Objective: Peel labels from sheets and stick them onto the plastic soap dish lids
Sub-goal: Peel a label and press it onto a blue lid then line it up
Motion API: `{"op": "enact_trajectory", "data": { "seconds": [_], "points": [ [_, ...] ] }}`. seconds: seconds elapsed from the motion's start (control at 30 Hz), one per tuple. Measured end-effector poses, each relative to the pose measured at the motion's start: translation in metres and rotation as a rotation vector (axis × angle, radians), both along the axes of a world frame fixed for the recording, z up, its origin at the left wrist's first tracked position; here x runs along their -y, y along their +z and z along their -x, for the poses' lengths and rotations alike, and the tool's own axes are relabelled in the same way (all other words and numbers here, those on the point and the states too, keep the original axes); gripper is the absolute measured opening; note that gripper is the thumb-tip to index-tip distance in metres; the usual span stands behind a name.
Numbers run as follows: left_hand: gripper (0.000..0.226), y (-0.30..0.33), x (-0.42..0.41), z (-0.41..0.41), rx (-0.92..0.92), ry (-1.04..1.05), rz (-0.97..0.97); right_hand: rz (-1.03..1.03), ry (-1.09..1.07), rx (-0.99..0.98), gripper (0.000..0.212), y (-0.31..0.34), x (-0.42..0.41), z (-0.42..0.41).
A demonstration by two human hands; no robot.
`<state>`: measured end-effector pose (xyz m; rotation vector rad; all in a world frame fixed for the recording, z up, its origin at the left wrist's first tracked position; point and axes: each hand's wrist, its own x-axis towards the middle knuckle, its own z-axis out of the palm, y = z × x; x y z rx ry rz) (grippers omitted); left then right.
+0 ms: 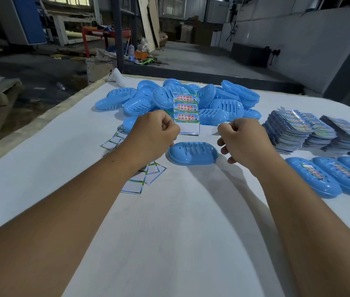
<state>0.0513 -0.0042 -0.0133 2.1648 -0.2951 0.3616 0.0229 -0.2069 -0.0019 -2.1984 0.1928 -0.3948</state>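
Forearms reach out over the white bench (169,232). Left hand (151,133) pinches the lower left edge of the label sheet (186,113), three labels remaining. Right hand (241,137) is curled, fingers drawn in; whether it grips a peeled label cannot be determined. One unlabelled lid (193,153) lies between and just below both hands. Recommended: keep the sheet taut, peel slowly, centre the label on the lid. Labelled lids (328,179) beyond the right hand are cut off.
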Motion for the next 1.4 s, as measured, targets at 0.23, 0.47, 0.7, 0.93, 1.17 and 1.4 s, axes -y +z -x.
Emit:
{"op": "enact_trajectory", "data": {
  "seconds": [0.23, 0.47, 0.7, 0.93, 1.17, 1.4],
  "points": [
    [0.010, 0.001, 0.001, 0.000, 0.000, 0.016, -0.004, 0.099, -0.040, 0.011, 0.031, 0.003, 0.001, 0.004],
    [0.015, 0.004, -0.005, -0.002, -0.064, 0.073, 0.108, 0.012, -0.127, 0.049, 0.031, 0.008, 0.013, 0.001],
    [0.028, 0.013, -0.016, -0.002, -0.069, 0.151, -0.058, -0.042, -0.045, 0.036, 0.031, 0.003, 0.004, 0.001],
    [0.038, 0.023, -0.049, 0.000, -0.233, 0.322, -0.657, -0.030, 0.014, 0.031, 0.032, 0.003, -0.004, 0.002],
    [0.034, 0.036, -0.068, 0.009, -0.388, 0.354, -0.934, 0.017, 0.006, 0.022, 0.033, 0.003, -0.004, 0.003],
    [0.027, 0.039, -0.070, 0.011, -0.351, 0.360, -0.906, 0.057, -0.001, -0.004, 0.034, 0.004, -0.005, 0.005]
  ]
}}
